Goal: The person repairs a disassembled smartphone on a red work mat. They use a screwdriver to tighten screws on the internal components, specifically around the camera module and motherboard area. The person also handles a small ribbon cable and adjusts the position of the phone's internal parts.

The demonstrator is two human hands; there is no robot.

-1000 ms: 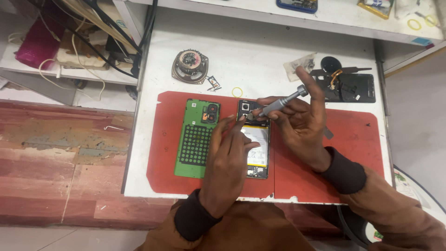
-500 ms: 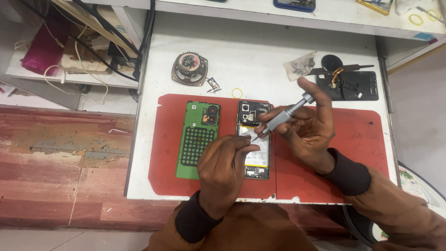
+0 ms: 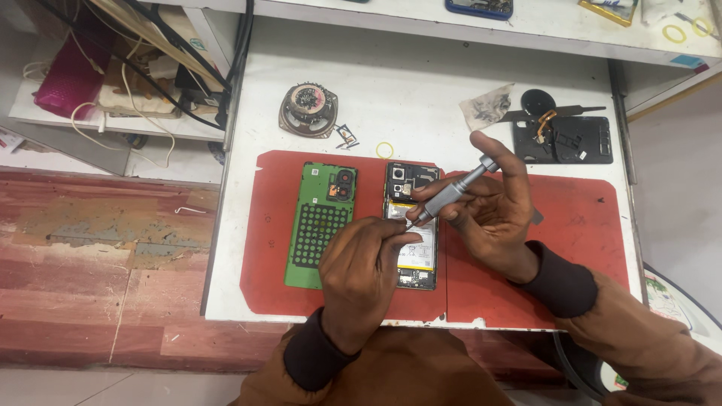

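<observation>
right hand (image 3: 489, 214) grips the precision screwdriver (image 3: 451, 194) over the opened phone (image 3: 410, 225), left hand (image 3: 365, 267) pinching at its tip; a slip could gouge the battery.

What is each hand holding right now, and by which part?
The right hand grips a grey metal screwdriver by its handle. The left hand rests on the opened phone, fingertips by the screwdriver's tip, gripping nothing visible.

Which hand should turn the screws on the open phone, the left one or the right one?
Probably the right hand: it already grips the silver screwdriver, tip down at the opened phone. The left hand rests on the phone.
</observation>
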